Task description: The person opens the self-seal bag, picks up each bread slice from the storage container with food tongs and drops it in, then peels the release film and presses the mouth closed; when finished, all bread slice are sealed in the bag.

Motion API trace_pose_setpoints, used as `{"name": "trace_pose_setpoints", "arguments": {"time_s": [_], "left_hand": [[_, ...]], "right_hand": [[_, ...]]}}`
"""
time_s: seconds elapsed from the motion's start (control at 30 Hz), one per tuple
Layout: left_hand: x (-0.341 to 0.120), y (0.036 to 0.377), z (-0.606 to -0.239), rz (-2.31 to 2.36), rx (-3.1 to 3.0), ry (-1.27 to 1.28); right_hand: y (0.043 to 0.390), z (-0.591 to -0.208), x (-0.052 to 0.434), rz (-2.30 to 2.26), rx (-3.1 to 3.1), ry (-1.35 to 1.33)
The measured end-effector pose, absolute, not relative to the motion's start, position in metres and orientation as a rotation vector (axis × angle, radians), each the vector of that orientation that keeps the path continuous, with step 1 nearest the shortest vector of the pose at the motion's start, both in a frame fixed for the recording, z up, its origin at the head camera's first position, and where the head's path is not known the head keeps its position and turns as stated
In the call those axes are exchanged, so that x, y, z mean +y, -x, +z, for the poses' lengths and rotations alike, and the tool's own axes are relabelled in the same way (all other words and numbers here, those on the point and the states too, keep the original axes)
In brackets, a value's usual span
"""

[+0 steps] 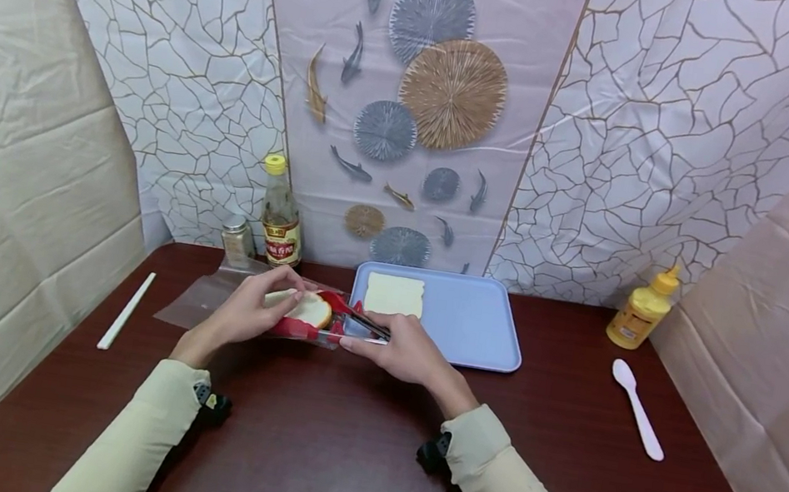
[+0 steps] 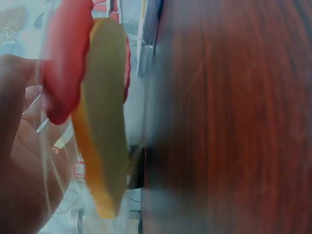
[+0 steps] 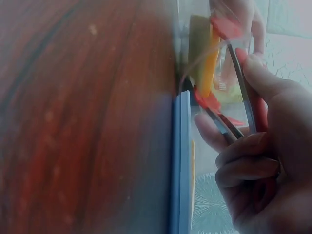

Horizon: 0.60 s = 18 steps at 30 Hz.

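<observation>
My left hand holds the clear bag near the worktop's far edge while my right grip squeezes red-tipped tongs around a bread slice, ready to lift it onto the blue tray.

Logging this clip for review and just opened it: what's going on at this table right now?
A person is working at a dark wooden table. The right hand grips red-tipped tongs that clasp a slice of bread at the mouth of a clear plastic bag, which the left hand holds. Another slice already lies on the blue tray. A white spoon and a yellow squeeze bottle sit off to the right, untouched.
</observation>
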<state>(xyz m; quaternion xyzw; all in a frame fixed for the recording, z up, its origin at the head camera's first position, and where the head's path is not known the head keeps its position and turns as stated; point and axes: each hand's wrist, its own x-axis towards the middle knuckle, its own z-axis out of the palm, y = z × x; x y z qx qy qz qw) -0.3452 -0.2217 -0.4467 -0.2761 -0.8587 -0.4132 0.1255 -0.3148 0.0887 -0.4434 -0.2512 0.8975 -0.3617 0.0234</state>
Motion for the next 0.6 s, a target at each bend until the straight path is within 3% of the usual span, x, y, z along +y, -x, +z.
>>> {"name": "trace_pose_setpoints", "arguments": {"time_s": [0.6], "left_hand": [[-0.2155, 0.3398, -0.4428, -1.275, -2.539, 0.847]], "right_hand": [[0.31, -0.4408, 0.0817, -0.865, 2.84, 0.826]]}}
